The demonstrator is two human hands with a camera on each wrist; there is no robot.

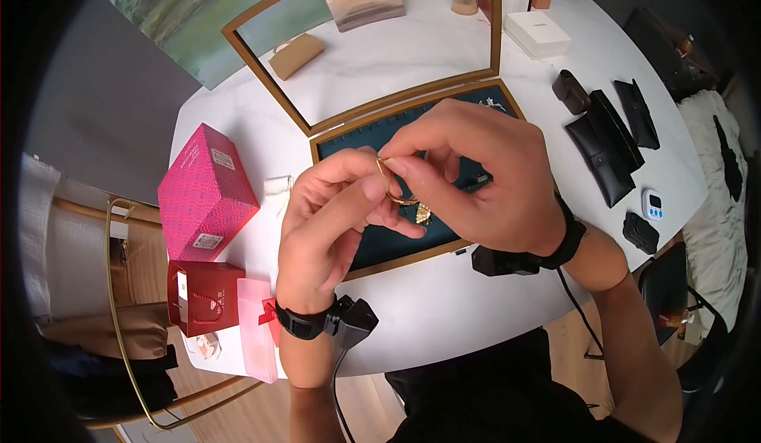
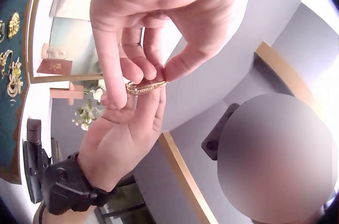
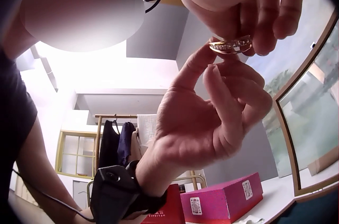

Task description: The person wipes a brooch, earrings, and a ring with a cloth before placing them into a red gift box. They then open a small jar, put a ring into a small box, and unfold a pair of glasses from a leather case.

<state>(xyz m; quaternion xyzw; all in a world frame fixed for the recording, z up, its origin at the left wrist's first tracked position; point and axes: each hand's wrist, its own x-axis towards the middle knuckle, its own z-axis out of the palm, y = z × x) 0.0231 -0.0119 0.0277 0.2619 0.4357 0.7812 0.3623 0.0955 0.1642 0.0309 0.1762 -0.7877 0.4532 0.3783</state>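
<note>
Both hands meet over the open glass-lidded case (image 1: 372, 257) and hold a thin gold bangle (image 1: 383, 175) between them. The left hand (image 1: 329, 213) pinches it at its lower left, and the right hand (image 1: 483, 173) pinches the upper part between thumb and forefinger. Small clear stones show along the bangle (image 3: 231, 45) in the right wrist view, and the bangle (image 2: 144, 88) spans both hands' fingertips in the left wrist view. Beneath the hands, a gold piece (image 1: 424, 214) shows against the dark green lining. More gold jewelry (image 2: 14, 78) lies at the left of the left wrist view.
A pink box (image 1: 208, 193) and a red bag (image 1: 208, 296) stand at the left. The raised glass lid (image 1: 317, 130) leans back behind the hands. Black cases (image 1: 598, 162), a small white device (image 1: 652, 204) and a white box (image 1: 537, 34) are on the right.
</note>
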